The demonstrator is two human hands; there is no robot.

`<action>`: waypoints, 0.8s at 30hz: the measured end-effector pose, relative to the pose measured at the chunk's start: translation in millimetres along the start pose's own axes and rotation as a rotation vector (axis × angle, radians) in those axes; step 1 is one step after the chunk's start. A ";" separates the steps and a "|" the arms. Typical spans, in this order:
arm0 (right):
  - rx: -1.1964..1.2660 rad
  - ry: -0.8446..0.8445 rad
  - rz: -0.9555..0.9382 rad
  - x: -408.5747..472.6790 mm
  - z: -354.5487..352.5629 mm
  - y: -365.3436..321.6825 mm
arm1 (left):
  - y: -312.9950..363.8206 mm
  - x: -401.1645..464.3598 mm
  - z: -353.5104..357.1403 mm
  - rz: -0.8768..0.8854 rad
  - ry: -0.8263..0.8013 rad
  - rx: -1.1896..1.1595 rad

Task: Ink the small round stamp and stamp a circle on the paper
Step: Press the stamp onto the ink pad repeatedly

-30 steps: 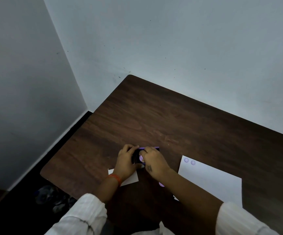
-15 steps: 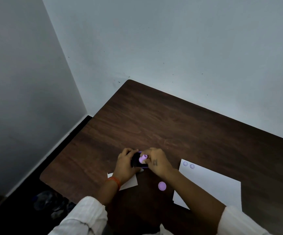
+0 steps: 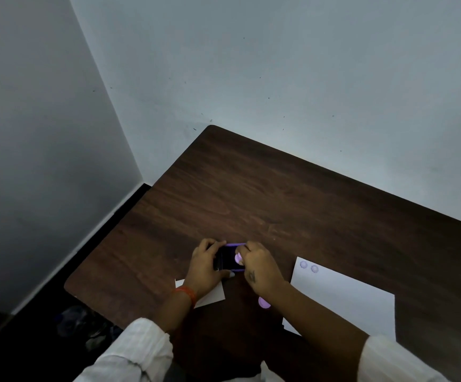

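Right hand [image 3: 259, 267] pinching small round stamp [image 3: 238, 259] (mostly hidden), left hand [image 3: 206, 264] gripping ink pad [image 3: 230, 259], two circles [image 3: 308, 266] showing on paper [image 3: 345, 301], worktop [image 3: 251, 194].

The small lilac round stamp [image 3: 238, 259] is pressing down onto the dark ink pad [image 3: 230, 257], which is sitting open in its purple case on the tabletop [image 3: 251, 188]. The white paper [image 3: 345, 296] is lying flat to the right, well apart from the pad, and is showing two pale purple circles [image 3: 308, 266] side by side near its far left corner.
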State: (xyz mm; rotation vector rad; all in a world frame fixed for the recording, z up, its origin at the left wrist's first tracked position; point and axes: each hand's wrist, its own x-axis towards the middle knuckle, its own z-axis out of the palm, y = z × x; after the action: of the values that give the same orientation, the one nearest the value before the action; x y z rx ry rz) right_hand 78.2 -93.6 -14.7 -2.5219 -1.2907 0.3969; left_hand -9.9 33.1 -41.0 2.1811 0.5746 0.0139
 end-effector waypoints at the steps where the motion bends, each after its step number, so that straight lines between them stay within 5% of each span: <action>1: 0.002 -0.003 -0.031 -0.5 0.8 3.4 | 0.0 0.1 -0.2 -0.001 -0.001 0.003; 4: 0.017 -0.027 -0.100 1.0 -2.9 11.1 | 0.4 -0.2 -0.8 -0.001 0.005 -0.005; 10: 0.208 -0.005 0.059 12.7 -20.6 10.1 | 1.7 -0.3 -2.2 0.003 0.009 -0.018; 24: -0.127 -0.075 -0.048 10.9 -14.1 7.6 | -2.3 1.0 0.8 0.021 0.028 -0.019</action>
State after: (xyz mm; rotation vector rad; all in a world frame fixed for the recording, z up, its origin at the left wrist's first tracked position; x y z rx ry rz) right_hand 95.1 -90.7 -5.7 -2.5964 -1.4443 0.4145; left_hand -9.7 34.1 -43.4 2.1716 0.5653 0.0603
